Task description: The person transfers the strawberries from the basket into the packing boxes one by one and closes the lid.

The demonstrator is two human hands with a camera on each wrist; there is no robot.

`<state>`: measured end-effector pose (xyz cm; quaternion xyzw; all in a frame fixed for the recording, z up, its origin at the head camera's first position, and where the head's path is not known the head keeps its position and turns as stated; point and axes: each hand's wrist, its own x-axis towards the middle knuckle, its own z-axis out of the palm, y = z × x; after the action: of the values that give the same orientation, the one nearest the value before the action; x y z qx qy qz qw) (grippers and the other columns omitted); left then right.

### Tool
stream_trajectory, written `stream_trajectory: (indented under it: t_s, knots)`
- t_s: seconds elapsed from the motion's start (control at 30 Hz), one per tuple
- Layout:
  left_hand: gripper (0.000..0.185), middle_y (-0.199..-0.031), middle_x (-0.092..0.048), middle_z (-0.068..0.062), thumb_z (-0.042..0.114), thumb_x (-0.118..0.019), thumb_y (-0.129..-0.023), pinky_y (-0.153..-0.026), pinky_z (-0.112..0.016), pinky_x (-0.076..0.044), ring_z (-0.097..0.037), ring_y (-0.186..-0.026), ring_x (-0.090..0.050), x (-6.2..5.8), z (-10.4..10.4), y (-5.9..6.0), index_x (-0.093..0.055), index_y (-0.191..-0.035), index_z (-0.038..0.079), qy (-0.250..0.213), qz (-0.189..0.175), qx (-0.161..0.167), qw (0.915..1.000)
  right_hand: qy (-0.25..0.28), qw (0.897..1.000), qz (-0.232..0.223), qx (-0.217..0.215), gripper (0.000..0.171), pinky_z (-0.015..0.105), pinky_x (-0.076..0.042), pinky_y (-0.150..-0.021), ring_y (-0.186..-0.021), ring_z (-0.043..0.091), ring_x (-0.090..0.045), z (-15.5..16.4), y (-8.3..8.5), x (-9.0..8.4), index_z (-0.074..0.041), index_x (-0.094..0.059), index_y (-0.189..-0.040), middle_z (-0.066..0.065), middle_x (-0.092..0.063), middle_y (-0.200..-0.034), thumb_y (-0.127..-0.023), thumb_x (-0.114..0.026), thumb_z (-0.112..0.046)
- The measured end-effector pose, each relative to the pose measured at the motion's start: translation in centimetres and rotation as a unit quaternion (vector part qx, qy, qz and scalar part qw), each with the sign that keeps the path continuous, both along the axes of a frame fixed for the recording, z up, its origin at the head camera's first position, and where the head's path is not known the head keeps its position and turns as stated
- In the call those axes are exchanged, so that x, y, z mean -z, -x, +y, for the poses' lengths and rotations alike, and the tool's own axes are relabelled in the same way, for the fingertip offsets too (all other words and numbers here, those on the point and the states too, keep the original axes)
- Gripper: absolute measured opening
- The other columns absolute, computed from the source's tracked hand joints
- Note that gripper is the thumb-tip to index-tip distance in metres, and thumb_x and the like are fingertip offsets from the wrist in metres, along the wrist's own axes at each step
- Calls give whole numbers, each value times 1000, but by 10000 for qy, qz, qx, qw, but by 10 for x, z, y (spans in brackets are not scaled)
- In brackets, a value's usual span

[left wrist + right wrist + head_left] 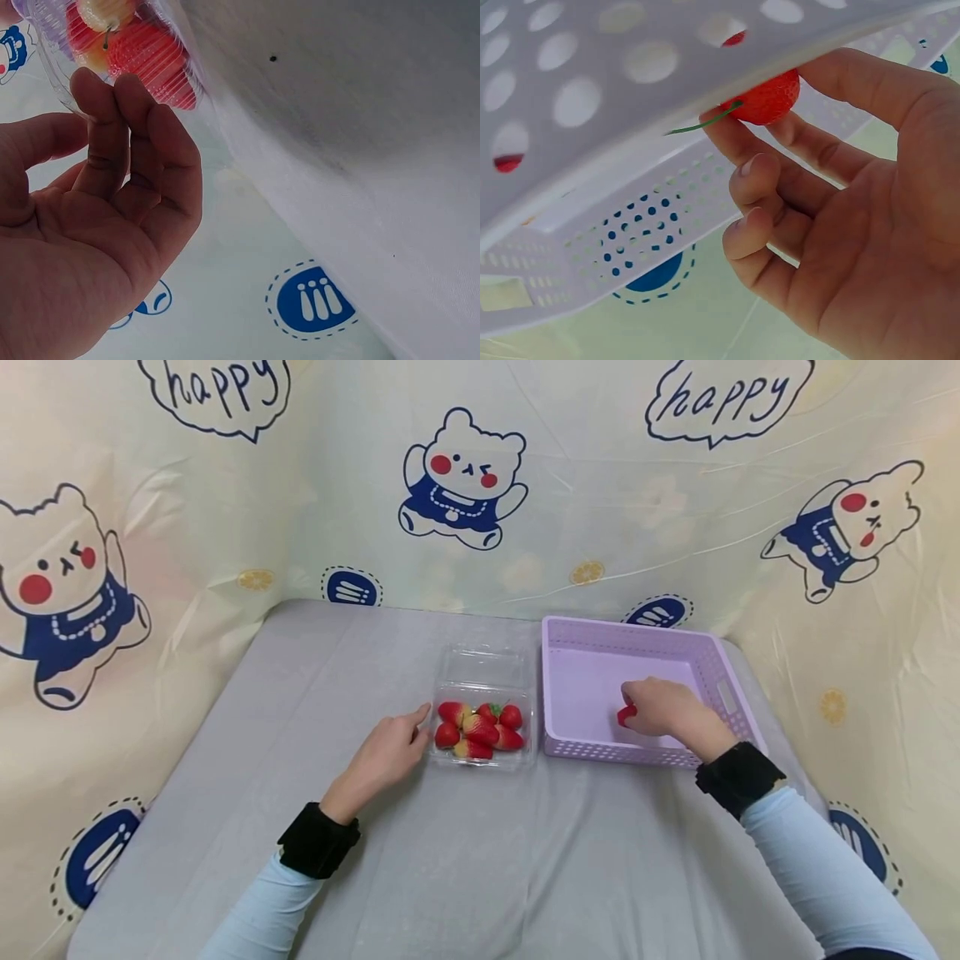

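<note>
Grey cloth under a bear-print backdrop: left hand (390,753) rests relaxed fingers against the clear strawberry box (483,727), steadying it, while right hand (663,708) pinches a strawberry (626,716) low inside the lilac basket (570,748).

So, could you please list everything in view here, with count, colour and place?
clear clamshell box: one, transparent, lid open, centre of the table.
strawberries in the box: about six, red, some yellowish.
basket: one, lilac, perforated, right of the box.
held strawberry: one, red, inside the basket.
table cover: one, grey.
backdrop: cream, blue bears, "happy" bubbles.
wrist straps: two, black.
left hand: fingers touching the box's left side.
right hand: fingers pinching the held strawberry.
</note>
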<state>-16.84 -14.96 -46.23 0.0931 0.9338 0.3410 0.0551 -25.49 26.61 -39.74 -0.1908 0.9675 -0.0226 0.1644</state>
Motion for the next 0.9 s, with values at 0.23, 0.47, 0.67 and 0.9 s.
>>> stream_trajectory:
  t_s: [0.23, 0.47, 0.67, 0.9]
  knots:
    - [55, -58, -44, -2, 13, -63, -105, -50, -27, -36, -16, -50, -38, 0, 0, -1, -47, -154, -6, -16, -54, 2, 10000, 217, 9997, 87, -80, 30, 42, -56, -76, -77, 26, -61, -7, -5, -1, -2, -67, -114, 8, -67, -86, -93, -79, -19]
    - [55, -58, -43, -2, 13, -63, -105, -50, -27, -35, -16, -50, -38, 1, -1, -1, -47, -154, -6, -35, -24, 12, 10000, 397, 9986, 323, -162, 30, 39, -55, -71, -74, 24, -61, -13, -9, -4, -3, -68, -113, 6, -66, -82, -92, -80, -21]
    - [55, -58, -43, -1, 12, -62, -105, -50, -27, -35, -16, -50, -37, 2, -2, 0, -47, -154, -7, -24, -32, 33, 10000, 421, 9972, 529, -306, 31, 39, -55, -70, -74, 24, -61, -22, -15, -8, -5, -68, -114, 6, -67, -84, -91, -81, -22]
    - [55, -58, -43, -2, 13, -62, -105, -50, -27, -35, -16, -50, -37, 0, -1, -1, -47, -154, -6, -52, -39, 22, 10000, 503, 9964, 617, -305, 33, 39, -58, -74, -75, 24, -63, -27, -18, -10, -6, -69, -115, 7, -69, -89, -90, -82, -23]
